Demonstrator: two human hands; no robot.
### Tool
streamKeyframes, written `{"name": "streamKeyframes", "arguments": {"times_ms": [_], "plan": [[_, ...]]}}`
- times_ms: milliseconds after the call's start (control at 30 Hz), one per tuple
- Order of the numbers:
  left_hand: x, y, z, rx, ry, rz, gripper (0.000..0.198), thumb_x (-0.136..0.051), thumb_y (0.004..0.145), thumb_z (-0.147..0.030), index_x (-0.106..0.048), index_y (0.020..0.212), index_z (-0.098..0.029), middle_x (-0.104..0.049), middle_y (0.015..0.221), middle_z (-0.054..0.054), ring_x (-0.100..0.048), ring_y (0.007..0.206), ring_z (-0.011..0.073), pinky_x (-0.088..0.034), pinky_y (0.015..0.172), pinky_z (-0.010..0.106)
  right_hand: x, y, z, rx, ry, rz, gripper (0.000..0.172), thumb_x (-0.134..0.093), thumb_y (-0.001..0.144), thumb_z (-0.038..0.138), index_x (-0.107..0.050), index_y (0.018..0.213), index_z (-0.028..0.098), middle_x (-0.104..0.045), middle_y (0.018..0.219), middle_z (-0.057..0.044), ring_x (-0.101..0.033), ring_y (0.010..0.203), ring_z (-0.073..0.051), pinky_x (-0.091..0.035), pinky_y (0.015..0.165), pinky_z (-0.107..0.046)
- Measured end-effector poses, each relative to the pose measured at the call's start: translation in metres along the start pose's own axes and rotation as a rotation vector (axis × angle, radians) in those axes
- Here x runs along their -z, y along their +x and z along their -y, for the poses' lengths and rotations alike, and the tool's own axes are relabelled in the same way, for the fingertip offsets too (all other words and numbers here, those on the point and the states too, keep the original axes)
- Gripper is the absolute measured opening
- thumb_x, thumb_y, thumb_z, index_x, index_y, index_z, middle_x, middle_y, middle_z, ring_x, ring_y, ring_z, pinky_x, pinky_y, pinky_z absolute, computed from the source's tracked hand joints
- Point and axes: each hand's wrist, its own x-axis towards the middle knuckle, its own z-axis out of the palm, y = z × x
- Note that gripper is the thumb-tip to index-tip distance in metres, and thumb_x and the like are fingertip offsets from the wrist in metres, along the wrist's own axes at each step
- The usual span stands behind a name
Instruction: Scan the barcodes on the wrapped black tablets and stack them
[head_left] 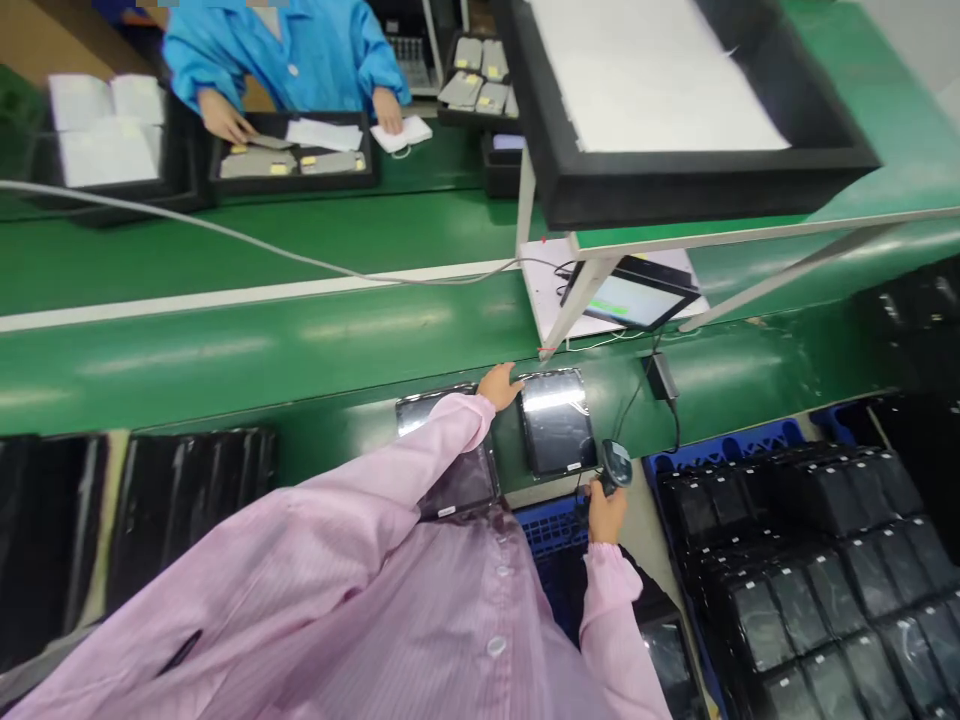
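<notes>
My right hand (606, 512) is wrapped round the handle of a black barcode scanner (617, 464), whose cable runs up over the green bench. Just left of the scanner lies a dark flat panel in clear wrap (556, 425), with a small white label at its near edge. My left hand (500, 387) reaches over the bench with fingers apart, near that panel's upper left corner; whether it touches the panel I cannot tell. Beneath my left forearm, partly hidden by the pink sleeve, is a second wrapped dark panel (461, 480), also labelled.
A tablet-like screen (634, 300) stands under a raised shelf holding a black tray (697, 185). Beside it sits a black power adapter (661, 378). Wrapped dark units fill a blue pallet (795, 440) at right; more stand left. Across the bench, a person in blue (292, 60) handles grey parts.
</notes>
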Motion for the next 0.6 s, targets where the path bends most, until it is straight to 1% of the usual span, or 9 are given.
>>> {"name": "streamKeyframes", "arguments": {"times_ms": [67,133,233,300,367,433,467,533,600], "plan": [[0.021,-0.023,0.028,-0.095,-0.117,-0.119,0.044,-0.066,0.092,-0.028,-0.062,0.134,-0.017,-0.068,0.134,0.013,-0.071,0.095,0.0216,-0.052,0.098,0.036,0.011,-0.034,0.003,0.012,-0.046,0.043,0.049,-0.075,0.070,0.048,-0.071,0.101,0.012,-0.077,0.094,-0.011,-0.072,0.088,-0.027,-0.057,0.087,-0.040],[0.041,-0.057,0.067,-0.165,-0.219,-0.279,0.037,-0.064,0.092,-0.028,-0.066,0.127,-0.018,-0.070,0.121,0.010,-0.069,0.089,0.0200,-0.054,0.093,0.036,0.017,-0.079,0.010,0.033,-0.112,0.152,0.048,-0.074,0.074,0.050,-0.072,0.102,0.012,-0.078,0.097,-0.012,-0.073,0.087,-0.027,-0.056,0.089,-0.040],[0.054,-0.118,0.136,-0.090,-0.311,-0.457,0.037,-0.067,0.087,-0.032,-0.066,0.122,-0.019,-0.066,0.117,0.010,-0.065,0.096,0.0216,-0.055,0.085,0.036,0.010,-0.152,0.017,0.064,-0.232,0.385,0.041,-0.072,0.078,0.045,-0.070,0.106,0.014,-0.078,0.100,-0.012,-0.072,0.092,-0.026,-0.055,0.086,-0.036],[0.047,-0.155,0.178,0.054,-0.423,-0.451,0.042,-0.069,0.084,-0.034,-0.065,0.123,-0.018,-0.065,0.119,0.011,-0.066,0.096,0.0222,-0.055,0.084,0.037,-0.003,-0.194,0.016,0.073,-0.311,0.542,0.039,-0.070,0.080,0.040,-0.069,0.112,0.016,-0.079,0.103,-0.010,-0.072,0.094,-0.026,-0.054,0.086,-0.034],[0.031,-0.180,0.208,0.175,-0.570,-0.329,0.046,-0.071,0.082,-0.038,-0.066,0.122,-0.017,-0.068,0.115,0.011,-0.067,0.093,0.0224,-0.055,0.085,0.039,-0.020,-0.224,0.010,0.075,-0.394,0.636,0.039,-0.066,0.080,0.036,-0.070,0.115,0.017,-0.079,0.103,-0.009,-0.072,0.094,-0.027,-0.054,0.084,-0.034],[0.014,-0.192,0.223,0.215,-0.707,-0.204,0.049,-0.075,0.079,-0.044,-0.067,0.118,-0.017,-0.071,0.109,0.010,-0.069,0.090,0.0226,-0.055,0.087,0.040,-0.034,-0.242,0.003,0.093,-0.474,0.649,0.043,-0.063,0.079,0.035,-0.070,0.117,0.017,-0.079,0.104,-0.011,-0.073,0.094,-0.029,-0.053,0.081,-0.035],[0.008,-0.193,0.226,0.215,-0.760,-0.176,0.050,-0.077,0.077,-0.046,-0.067,0.116,-0.016,-0.072,0.106,0.009,-0.069,0.090,0.0226,-0.055,0.086,0.040,-0.040,-0.248,0.000,0.104,-0.507,0.641,0.046,-0.062,0.079,0.035,-0.069,0.120,0.016,-0.079,0.104,-0.011,-0.073,0.094,-0.029,-0.053,0.081,-0.035],[0.000,-0.188,0.227,0.213,-0.836,-0.180,0.052,-0.082,0.072,-0.050,-0.067,0.109,-0.016,-0.071,0.102,0.009,-0.069,0.087,0.0222,-0.056,0.084,0.039,-0.048,-0.254,-0.005,0.117,-0.550,0.614,0.051,-0.061,0.079,0.037,-0.066,0.125,0.015,-0.079,0.103,-0.012,-0.073,0.093,-0.030,-0.052,0.081,-0.036],[-0.001,-0.179,0.224,0.225,-0.873,-0.192,0.052,-0.086,0.067,-0.051,-0.066,0.101,-0.017,-0.071,0.097,0.008,-0.067,0.084,0.0213,-0.056,0.081,0.038,-0.053,-0.258,-0.008,0.127,-0.577,0.588,0.049,-0.059,0.080,0.039,-0.066,0.123,0.014,-0.079,0.101,-0.012,-0.073,0.092,-0.030,-0.052,0.082,-0.037]]}}
